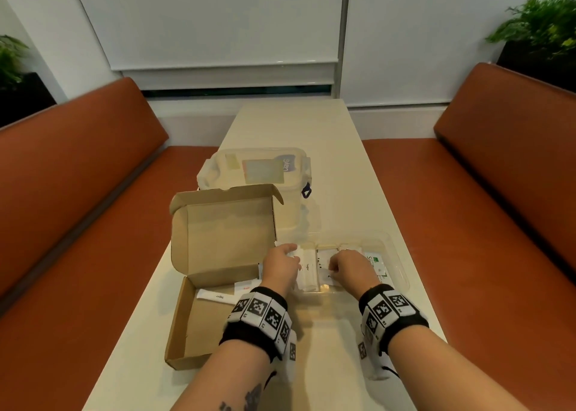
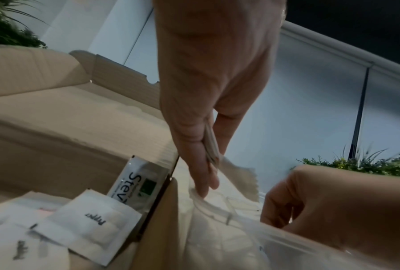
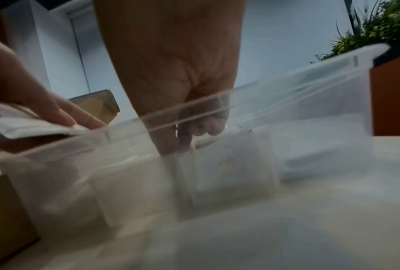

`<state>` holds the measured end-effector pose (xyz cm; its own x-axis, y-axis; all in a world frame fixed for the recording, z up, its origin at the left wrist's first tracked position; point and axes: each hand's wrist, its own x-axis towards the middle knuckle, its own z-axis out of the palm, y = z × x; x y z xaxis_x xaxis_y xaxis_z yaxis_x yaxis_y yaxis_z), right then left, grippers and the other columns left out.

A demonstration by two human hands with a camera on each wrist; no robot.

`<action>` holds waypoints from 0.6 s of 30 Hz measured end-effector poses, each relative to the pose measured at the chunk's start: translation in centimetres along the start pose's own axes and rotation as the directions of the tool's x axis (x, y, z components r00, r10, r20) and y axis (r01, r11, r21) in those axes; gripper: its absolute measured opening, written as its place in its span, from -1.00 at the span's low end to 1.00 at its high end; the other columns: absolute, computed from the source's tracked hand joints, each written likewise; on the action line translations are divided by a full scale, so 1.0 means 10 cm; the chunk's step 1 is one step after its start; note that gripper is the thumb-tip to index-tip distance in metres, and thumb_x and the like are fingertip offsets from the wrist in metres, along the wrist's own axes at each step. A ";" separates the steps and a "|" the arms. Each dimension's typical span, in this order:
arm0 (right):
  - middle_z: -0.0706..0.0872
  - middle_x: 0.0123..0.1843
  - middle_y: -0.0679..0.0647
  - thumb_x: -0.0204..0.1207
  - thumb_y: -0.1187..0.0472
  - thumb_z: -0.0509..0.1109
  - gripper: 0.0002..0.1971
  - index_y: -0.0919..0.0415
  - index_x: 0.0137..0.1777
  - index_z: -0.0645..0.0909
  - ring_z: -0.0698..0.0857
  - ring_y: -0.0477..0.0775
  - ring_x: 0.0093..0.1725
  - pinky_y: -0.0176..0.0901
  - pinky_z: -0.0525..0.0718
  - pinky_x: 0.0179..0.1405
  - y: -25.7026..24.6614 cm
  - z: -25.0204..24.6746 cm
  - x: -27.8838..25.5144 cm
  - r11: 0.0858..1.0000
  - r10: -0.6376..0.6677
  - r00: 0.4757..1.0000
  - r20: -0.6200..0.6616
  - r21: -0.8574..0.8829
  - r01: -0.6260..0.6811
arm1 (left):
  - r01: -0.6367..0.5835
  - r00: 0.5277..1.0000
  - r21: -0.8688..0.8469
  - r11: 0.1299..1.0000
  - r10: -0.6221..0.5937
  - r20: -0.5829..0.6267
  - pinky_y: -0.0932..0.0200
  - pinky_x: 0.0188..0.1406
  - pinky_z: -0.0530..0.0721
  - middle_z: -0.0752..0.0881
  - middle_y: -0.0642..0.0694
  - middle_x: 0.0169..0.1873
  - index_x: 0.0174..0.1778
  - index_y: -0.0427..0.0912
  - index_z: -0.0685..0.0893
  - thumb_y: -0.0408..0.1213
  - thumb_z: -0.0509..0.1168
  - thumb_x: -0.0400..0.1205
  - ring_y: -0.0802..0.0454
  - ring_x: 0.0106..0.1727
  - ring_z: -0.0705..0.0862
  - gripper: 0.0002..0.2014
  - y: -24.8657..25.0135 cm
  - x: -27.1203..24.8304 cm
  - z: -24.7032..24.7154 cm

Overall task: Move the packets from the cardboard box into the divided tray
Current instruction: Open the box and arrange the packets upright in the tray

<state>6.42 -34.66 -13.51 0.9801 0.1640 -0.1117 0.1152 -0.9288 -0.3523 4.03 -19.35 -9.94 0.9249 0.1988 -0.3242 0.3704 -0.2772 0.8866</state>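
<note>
An open cardboard box lies on the left of the table, with white packets on its floor. In the left wrist view, a Stevia packet and a pepper packet lie in the box. A clear divided tray sits just right of it, holding packets in its compartments. My left hand pinches a few thin white packets over the tray's left edge. My right hand reaches into a middle compartment. Its curled fingers pinch the top of an upright packet.
A clear lidded storage container stands behind the box and tray. Orange benches run along both sides of the narrow cream table. Plants stand behind the benches.
</note>
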 end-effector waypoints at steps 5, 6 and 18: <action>0.58 -0.11 0.08 0.49 0.42 0.24 -0.84 0.16 -0.19 0.54 0.53 0.05 -0.19 -0.25 0.43 -0.25 0.01 0.07 -0.02 1.000 -0.012 0.997 -0.074 -0.003 0.011 | 0.007 1.000 -0.006 1.000 -0.007 0.011 -0.05 0.19 0.69 0.69 -0.19 -0.08 0.43 -0.20 0.54 -0.56 0.14 0.63 -0.08 0.05 0.71 -0.56 0.02 -0.02 -0.02; 0.55 -0.11 0.07 0.48 0.43 0.23 -0.84 0.15 -0.21 0.51 0.52 0.05 -0.21 -0.24 0.42 -0.26 0.01 0.07 -0.01 1.000 -0.010 0.997 -0.079 -0.004 0.010 | 0.008 1.000 -0.008 1.000 -0.008 0.010 -0.06 0.19 0.69 0.69 -0.19 -0.08 0.43 -0.20 0.54 -0.56 0.13 0.64 -0.09 0.06 0.71 -0.56 0.02 -0.02 -0.03; 0.50 -0.47 -0.10 0.48 0.17 0.38 -0.69 0.04 -0.45 0.39 0.46 -0.09 -0.43 -0.20 0.37 -0.33 -0.30 -0.06 -0.15 0.961 -0.098 0.988 -0.120 0.246 0.125 | -0.093 0.995 -0.089 0.992 0.096 0.031 0.09 0.07 0.70 0.66 -0.25 0.19 0.40 -0.22 0.56 -0.60 0.08 0.65 -0.05 0.02 0.72 -0.57 0.15 -0.04 -0.04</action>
<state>4.73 -32.26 -11.73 0.9765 0.2126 0.0357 0.1934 -0.7902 -0.5815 4.22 -19.46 -8.32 0.9584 0.1417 -0.2478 0.2738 -0.2098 0.9386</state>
